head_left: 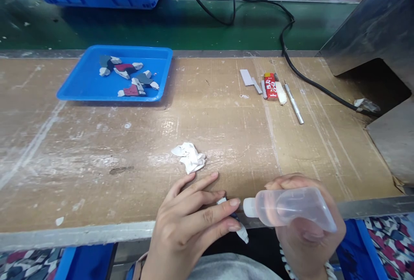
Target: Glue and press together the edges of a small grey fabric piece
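Right hand: the right hand (307, 228) is wrapped around a clear squeeze bottle (291, 208), lying nearly level at about 5 o'clock from the middle of the workbench (226, 142), nozzle toward 9 o'clock
Left hand: the left hand (190, 224) pinches a small white-and-dark piece (237, 226) under the fingertips at the bench's near edge; most of the piece is hidden, so I cannot tell its full shape
Nozzle gap: the bottle's white tip sits just beside the left fingertips and the piece, close to touching
Bottle handling: it looks like thin, soft plastic, light, likely to give under a squeeze; best held around the wide body as now, pressed gently so it does not gush
Piece handling: small, light and probably stiff; easily lost over the edge, so hold it by its sides, leaving the top face bare
Wad: a crumpled white tissue (189, 157) lies at 12 o'clock from the left hand, apart from it
Tray: a blue tray (80, 88) at 10 o'clock holds more such pieces in grey, red and white
Tools: a red lighter (270, 86) and a metal craft knife (293, 102) lie at 1 o'clock, well apart from both hands
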A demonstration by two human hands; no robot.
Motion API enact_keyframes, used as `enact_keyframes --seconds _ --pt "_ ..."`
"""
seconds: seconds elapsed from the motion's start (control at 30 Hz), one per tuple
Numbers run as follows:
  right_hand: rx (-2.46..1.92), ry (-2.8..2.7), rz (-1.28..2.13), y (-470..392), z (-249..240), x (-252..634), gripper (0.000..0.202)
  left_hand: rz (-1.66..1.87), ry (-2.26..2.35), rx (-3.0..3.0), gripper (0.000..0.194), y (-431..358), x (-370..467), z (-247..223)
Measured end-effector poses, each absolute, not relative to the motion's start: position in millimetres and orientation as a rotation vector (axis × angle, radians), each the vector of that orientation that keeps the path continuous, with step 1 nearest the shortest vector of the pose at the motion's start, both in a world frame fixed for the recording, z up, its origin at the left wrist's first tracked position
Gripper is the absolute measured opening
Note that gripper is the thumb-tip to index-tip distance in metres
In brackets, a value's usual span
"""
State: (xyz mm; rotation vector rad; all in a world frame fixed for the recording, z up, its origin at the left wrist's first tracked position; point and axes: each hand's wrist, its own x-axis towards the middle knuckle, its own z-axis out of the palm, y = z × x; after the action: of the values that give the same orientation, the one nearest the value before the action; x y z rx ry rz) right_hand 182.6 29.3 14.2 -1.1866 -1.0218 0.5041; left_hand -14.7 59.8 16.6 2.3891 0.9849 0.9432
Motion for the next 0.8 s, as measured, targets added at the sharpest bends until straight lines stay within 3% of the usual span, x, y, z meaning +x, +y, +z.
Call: enact_keyframes --seconds 0.33,0.5,0.6,0.73,0.8 --pt "-1.054 -0.528 0.629 24.3 19.7 207.8 0.037 0.991 1.010 2.379 0.028 53.7 -17.1 7.4" --pt "-1.080 -0.236 0.829 13.5 26.6 238.0 0.048 1.079 0.938 2.418 0.025 53.3 -16.4 5.5" --pt "-1.089 -0.305 0.934 21.3 27.6 243.3 0.038 1.065 0.892 2.413 0.028 54.3 -14.2 8.7" --pt "-1.210 -0.631 0.694 41.0 22.9 238.7 0.044 1.060 0.825 2.424 0.030 57.1 -12.5 12.5" --pt "-1.293 -0.747 0.542 48.6 17.5 235.9 0.065 1.058 0.817 2.442 0.033 58.6 -12.7 13.3"
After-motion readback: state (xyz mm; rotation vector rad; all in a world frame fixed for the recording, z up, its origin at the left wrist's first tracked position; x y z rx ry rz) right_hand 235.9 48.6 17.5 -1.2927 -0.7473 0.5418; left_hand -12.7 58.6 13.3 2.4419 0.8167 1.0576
